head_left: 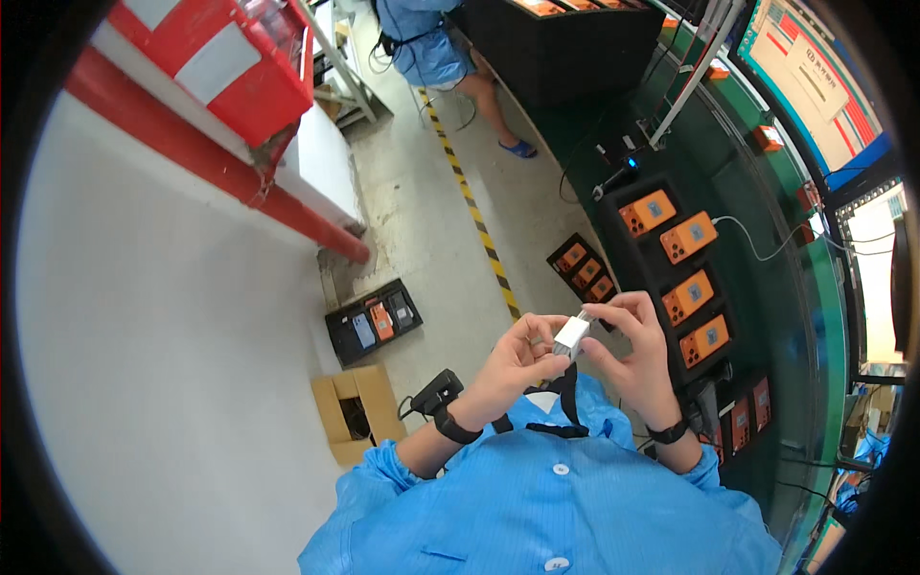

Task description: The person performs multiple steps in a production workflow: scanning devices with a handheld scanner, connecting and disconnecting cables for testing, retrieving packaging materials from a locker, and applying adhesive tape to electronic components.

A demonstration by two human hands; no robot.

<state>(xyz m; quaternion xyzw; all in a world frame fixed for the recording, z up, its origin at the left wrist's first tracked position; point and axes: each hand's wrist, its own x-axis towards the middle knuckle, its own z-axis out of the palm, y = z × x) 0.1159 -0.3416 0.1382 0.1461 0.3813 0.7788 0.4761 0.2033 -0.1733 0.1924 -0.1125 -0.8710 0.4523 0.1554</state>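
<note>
In front of my chest, a small white block (572,333) with a silvery or clear end is held between my two hands; its exact kind I cannot make out. My left hand (517,359) pinches its lower end between thumb and fingers. At the upper end, the fingertips of my right hand (632,350) close on the silvery part, with the thumb near its side. To the right of my hands, several orange phones (688,297) lie in a black tray (661,267) on the green bench. A white cable runs to one of them.
Monitors (815,77) stand along the bench's right side. Smaller trays of phones (374,321) lie low at left, near an open cardboard box (335,412). A red pipe (211,158) and red bin (240,72) are upper left. Another person in blue (419,43) sits ahead.
</note>
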